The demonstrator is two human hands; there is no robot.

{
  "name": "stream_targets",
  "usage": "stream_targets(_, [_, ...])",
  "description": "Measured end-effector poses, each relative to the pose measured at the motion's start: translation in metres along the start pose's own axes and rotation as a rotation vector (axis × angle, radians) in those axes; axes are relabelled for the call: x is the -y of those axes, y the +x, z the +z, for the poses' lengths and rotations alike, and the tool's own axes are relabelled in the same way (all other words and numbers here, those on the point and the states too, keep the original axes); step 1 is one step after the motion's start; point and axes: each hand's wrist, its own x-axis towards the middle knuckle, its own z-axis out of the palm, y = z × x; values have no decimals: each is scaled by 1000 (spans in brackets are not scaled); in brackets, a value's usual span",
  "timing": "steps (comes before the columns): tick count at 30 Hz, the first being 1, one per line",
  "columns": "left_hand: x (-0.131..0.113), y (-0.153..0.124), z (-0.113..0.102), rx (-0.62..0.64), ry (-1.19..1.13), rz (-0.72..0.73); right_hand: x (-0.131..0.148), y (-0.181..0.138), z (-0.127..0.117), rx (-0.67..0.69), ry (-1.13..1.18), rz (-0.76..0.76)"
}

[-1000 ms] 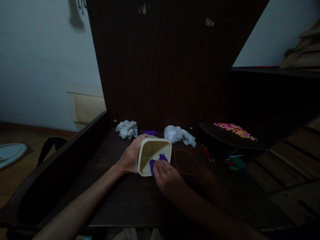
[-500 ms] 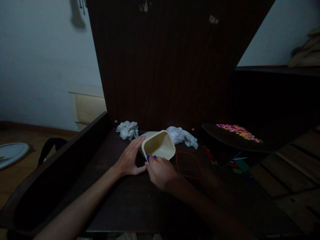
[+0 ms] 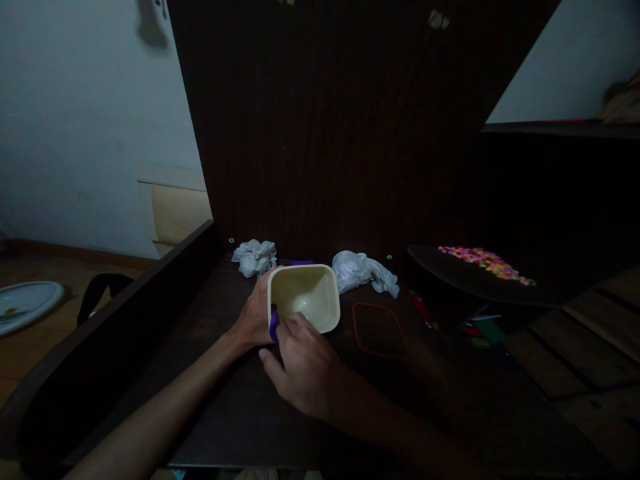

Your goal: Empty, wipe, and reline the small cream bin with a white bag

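Observation:
A cream square plastic container [image 3: 306, 295] stands tilted toward me on the dark wooden table [image 3: 220, 400], its open mouth showing. My left hand [image 3: 253, 315] wraps round its left side and holds it. My right hand [image 3: 300, 363] is closed on a purple cloth [image 3: 273, 324] and presses it against the container's near left rim. Most of the cloth is hidden under my fingers.
A dark lid with an orange rim [image 3: 379, 329] lies flat right of the container. Two crumpled white cloths [image 3: 255, 257] [image 3: 364, 272] lie at the back by the upright dark panel [image 3: 325, 120]. A raised board edge [image 3: 125, 313] borders the left. Coloured pieces [image 3: 483, 261] sit on a dark shelf at right.
The container has been turned so its mouth faces up toward me. My right hand with the purple cloth has moved from inside the mouth to the outer near-left rim.

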Motion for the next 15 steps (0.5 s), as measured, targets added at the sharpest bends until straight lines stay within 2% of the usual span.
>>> stream_targets(3, [-2, 1, 0, -1, -21, 2, -1, -4, 5, -49, -30, -9])
stream_targets(11, [-4, -2, 0, -7, -98, -74, 10, 4, -5, 101, 139, 134])
stream_targets(15, [-2, -3, 0, -17, -105, -82, 12, 5, -5, 134, 147, 128])
